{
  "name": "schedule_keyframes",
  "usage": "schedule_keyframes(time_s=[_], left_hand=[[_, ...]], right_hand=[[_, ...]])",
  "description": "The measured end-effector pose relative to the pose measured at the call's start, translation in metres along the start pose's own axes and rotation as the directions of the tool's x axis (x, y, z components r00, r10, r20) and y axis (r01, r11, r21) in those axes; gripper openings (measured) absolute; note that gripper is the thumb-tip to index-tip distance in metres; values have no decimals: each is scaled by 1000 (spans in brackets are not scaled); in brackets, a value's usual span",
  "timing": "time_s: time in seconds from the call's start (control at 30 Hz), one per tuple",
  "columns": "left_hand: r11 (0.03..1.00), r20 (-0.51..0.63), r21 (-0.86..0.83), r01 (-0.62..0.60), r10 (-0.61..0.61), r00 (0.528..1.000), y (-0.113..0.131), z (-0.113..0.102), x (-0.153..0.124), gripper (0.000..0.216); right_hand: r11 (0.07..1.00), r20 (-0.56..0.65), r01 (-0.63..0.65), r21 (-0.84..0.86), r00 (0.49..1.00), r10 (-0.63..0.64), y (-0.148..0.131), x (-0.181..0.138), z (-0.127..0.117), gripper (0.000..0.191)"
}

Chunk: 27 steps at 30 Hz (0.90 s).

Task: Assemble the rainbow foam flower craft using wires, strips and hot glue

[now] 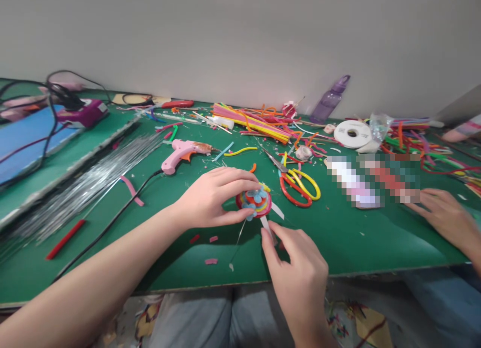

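Observation:
My left hand point(214, 198) grips a small round craft piece point(254, 202) made of coiled red, yellow and blue strips, holding it just above the green table point(356, 238). A thin wire stem point(237, 243) hangs down from it. My right hand point(296, 268) pinches a white strip point(266, 223) at the lower edge of the craft piece. Red and yellow scissors point(298, 185) lie just right of the piece.
A pink glue gun point(182, 152) with a black cord lies behind my left hand. Silver wires point(86, 188) spread at the left. Coloured strips point(255, 122), a white tape roll point(352, 133) and a purple bottle point(329, 100) sit at the back. Another person's hand point(447, 215) rests at the right.

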<state>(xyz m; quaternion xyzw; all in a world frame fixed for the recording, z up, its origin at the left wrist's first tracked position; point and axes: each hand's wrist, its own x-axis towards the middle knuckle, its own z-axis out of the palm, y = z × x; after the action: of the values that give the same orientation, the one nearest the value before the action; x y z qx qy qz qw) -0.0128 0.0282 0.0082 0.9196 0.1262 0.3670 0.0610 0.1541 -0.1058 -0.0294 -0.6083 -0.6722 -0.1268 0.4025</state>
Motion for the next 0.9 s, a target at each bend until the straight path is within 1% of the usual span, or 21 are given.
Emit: schedule_keyframes(time_s=[0.33,0.7,0.9], left_hand=[[999,-4,-40,4,-5,1000,-2,2,0,34],[1000,1,-26,1,-1,1000,-1,1,0,32],[1000,5,-25,-3,3,1000,-1,1,0,33]], right_hand=[[1000,15,5,-8,1000,-5,1,2,-1,7],[1000,28,13,-18,1000,-12,0,7,-1,6],[999,34,0,-36,999,1,0,7,-3,11]])
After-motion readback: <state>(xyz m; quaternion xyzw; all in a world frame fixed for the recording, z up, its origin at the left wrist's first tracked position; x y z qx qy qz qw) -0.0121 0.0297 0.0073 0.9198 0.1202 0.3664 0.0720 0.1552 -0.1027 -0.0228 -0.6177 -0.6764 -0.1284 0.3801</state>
